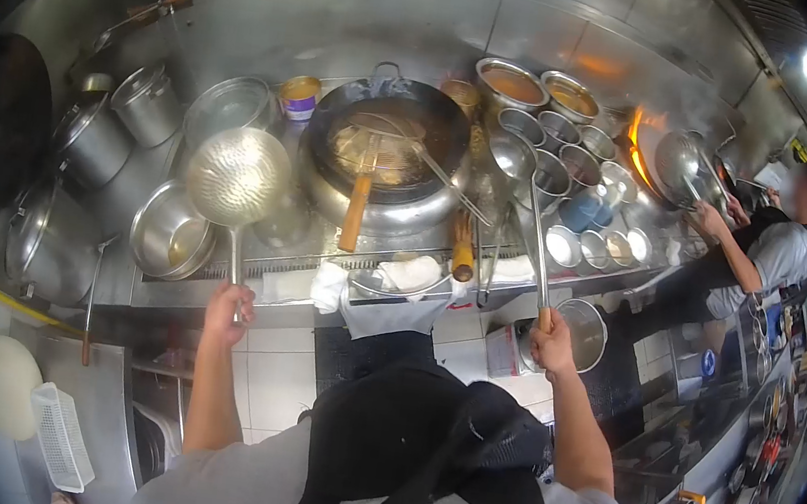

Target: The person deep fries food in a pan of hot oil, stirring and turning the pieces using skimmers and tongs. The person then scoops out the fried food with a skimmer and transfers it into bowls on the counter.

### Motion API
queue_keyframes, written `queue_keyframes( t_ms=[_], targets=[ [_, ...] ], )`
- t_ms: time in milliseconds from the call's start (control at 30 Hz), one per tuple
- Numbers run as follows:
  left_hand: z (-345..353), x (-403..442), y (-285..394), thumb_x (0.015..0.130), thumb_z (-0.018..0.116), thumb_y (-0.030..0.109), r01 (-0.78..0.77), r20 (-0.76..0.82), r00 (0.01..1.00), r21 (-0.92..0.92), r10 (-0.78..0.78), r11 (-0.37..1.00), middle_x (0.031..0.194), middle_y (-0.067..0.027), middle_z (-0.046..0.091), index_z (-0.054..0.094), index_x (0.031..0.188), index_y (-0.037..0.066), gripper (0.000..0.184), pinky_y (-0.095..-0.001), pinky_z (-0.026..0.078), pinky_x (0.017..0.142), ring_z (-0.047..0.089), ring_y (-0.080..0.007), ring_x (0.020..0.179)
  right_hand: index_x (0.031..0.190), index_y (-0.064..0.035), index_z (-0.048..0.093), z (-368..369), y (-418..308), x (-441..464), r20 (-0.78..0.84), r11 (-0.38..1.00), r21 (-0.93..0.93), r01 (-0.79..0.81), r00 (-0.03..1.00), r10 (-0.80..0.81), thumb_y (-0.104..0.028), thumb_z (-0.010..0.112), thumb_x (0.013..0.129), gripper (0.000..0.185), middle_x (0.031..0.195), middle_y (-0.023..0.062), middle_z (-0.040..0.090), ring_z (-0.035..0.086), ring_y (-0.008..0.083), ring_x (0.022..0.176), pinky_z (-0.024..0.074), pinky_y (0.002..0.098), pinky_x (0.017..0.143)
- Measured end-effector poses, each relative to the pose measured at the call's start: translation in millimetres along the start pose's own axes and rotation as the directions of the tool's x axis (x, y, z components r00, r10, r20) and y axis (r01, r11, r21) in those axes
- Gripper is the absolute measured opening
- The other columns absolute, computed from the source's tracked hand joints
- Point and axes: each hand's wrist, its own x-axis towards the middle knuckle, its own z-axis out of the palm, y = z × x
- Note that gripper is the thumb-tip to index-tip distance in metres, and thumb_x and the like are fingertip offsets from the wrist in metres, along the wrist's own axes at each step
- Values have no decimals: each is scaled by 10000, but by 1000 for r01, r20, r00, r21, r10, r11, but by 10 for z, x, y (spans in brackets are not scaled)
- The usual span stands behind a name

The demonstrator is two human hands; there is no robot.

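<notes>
My left hand (229, 311) is closed round the handle of a large round metal strainer (238, 176), raised at the left of the wok. My right hand (552, 344) grips the wooden end of a long metal ladle (536, 228), its bowl beside the small metal pots. Between the two tools, a black wok (332, 133) sits on the stove with brown liquid inside. A wire skimmer with a wooden handle (355, 213) rests across the wok. A wooden-handled tool (465, 246) lies at its right front.
Steel pots (95, 142) stand at the left, a metal bowl (151, 239) nearer. Two pans of orange liquid (513, 85) sit behind small pots. At the right, a co-worker (776, 257) handles a wok (658, 162) beside flames. A bucket (596, 338) is below the counter edge.
</notes>
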Motion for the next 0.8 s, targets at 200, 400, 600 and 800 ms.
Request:
queue_keyframes(
  t_ms=[200,400,600,800],
  targets=[
    [-279,817,-486,829,615,55,233,81,971,-111,-225,966,733,-63,554,466,991,107,225,-275,412,458,498,-134,530,1296,-58,465,228,476,1051,-106,928,-372,17,993,-61,-49,583,830,481,818,148,615,606,272,637,479,389,564],
    [-430,1363,-952,803,656,115,98,-227,973,591,49,801,847,-148,635,556,1159,62,374,-398,527,655,622,-303,731,1303,-75,402,313,917,1660,-71,550,-835,-25,996,-62,-200,612,897,474,1423,260,458,637,451,1059,510,537,910],
    [909,813,-394,785,710,152,-208,31,760,958,649,198,1319,-282,550,493,1385,12,654,-470,420,1066,523,-424,1236,1516,-119,151,233,776,1885,-62,493,-856,-154,978,198,-338,637,934,789,1146,270,653,664,439,1020,525,527,886],
    [1959,987,-752,787,747,151,-393,310,804,918,507,61,1340,-278,529,354,1499,97,816,-474,424,1054,517,-423,1236,1558,-39,160,151,35,2549,278,594,-679,431,900,-336,-513,674,876,977,1370,353,482,535,481,1221,458,502,1013]
  ],
)
